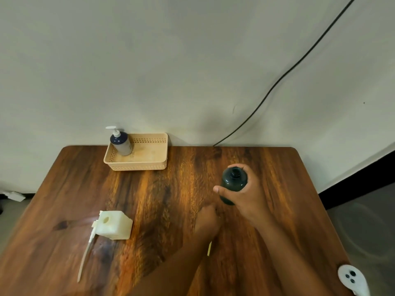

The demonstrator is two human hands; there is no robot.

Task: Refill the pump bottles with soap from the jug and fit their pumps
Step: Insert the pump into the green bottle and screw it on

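My right hand (248, 195) is wrapped around a dark green pump bottle (234, 181) that stands upright on the table right of centre, its neck open with no pump in it. Just in front of the bottle is my left hand (207, 221), blurred, with the fingers curled down. A thin pale yellow strip (209, 248) shows under its wrist; whether the hand holds it is unclear. A white soap jug (114, 225) sits at the near left with its round opening uncovered. A white pump with a long tube (86, 253) lies against the jug's left side.
A beige perforated basket (147, 163) stands at the table's far edge and holds a dark bottle with its white pump fitted (120, 143). A black cable (277, 80) runs down the wall behind. A white device (351, 278) sits at the near right corner.
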